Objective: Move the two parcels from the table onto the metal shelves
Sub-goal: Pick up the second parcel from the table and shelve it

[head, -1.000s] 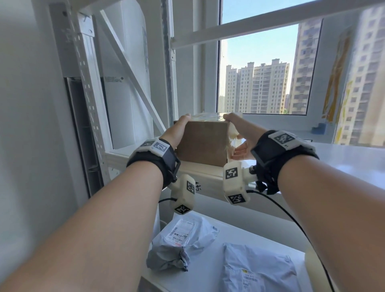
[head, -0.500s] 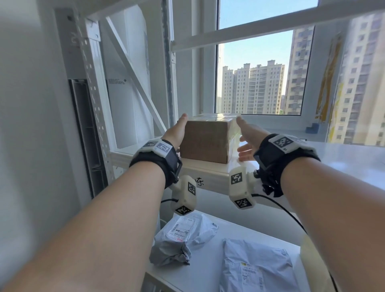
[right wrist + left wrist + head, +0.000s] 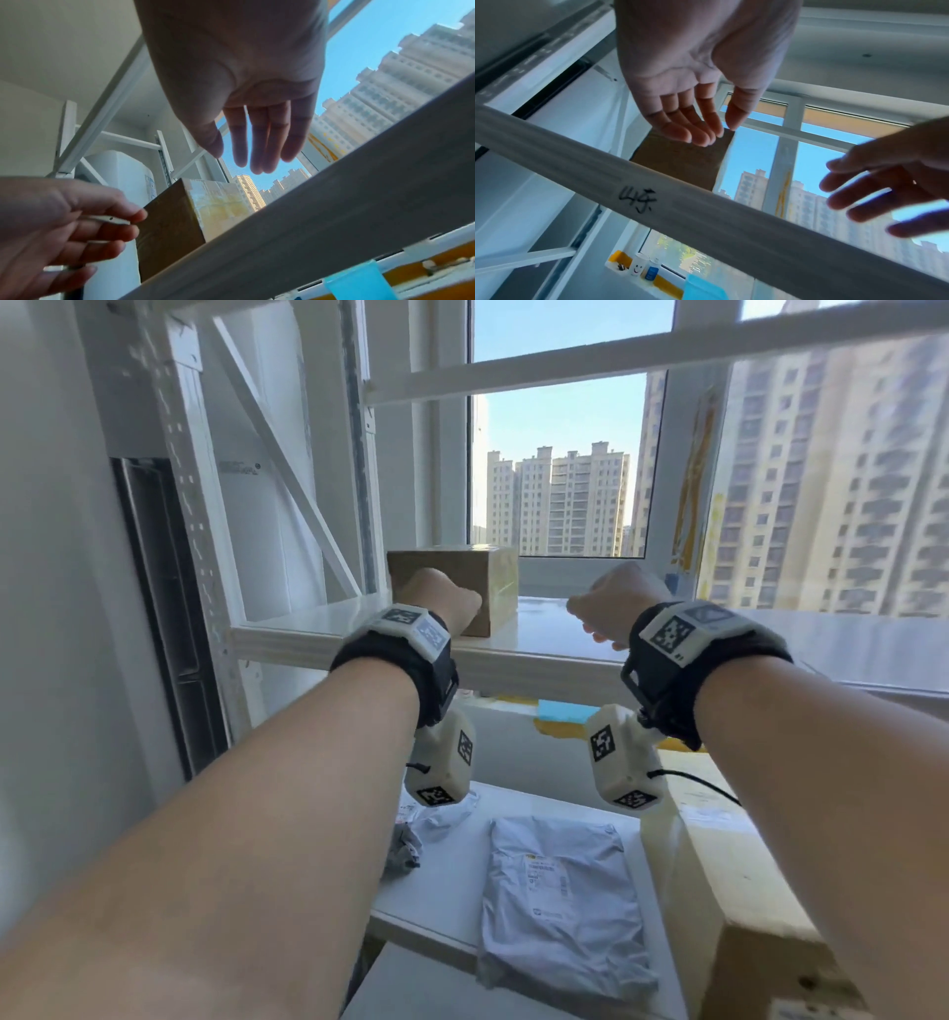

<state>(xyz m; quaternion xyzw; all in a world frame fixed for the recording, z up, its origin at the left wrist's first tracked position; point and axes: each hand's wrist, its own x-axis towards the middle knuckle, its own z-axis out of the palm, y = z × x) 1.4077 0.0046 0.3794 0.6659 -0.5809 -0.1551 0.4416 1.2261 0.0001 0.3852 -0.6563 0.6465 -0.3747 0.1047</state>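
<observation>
A brown cardboard parcel (image 3: 488, 567) stands on the white metal shelf (image 3: 318, 618), next to the window. My left hand (image 3: 441, 600) hovers just in front of its near face with relaxed fingers (image 3: 700, 134) and holds nothing; I cannot tell whether it touches the parcel (image 3: 680, 162). My right hand (image 3: 608, 608) is a hand's width to the right of the parcel, fingers (image 3: 259, 146) straight, empty. The parcel's taped side (image 3: 221, 201) shows in the right wrist view. A flat grey mailer bag (image 3: 560, 901) lies on the white surface below.
A crumpled grey bag (image 3: 426, 829) lies left of the flat one, partly hidden by my left arm. A large cardboard box (image 3: 744, 906) stands at the lower right. The shelf's front beam (image 3: 706, 207) runs under both hands; a perforated upright (image 3: 195, 516) and a diagonal brace (image 3: 287, 464) stand left.
Both hands have let go of the cardboard parcel and drawn back from it. The parcel stays on the shelf, now farther back toward the window.
</observation>
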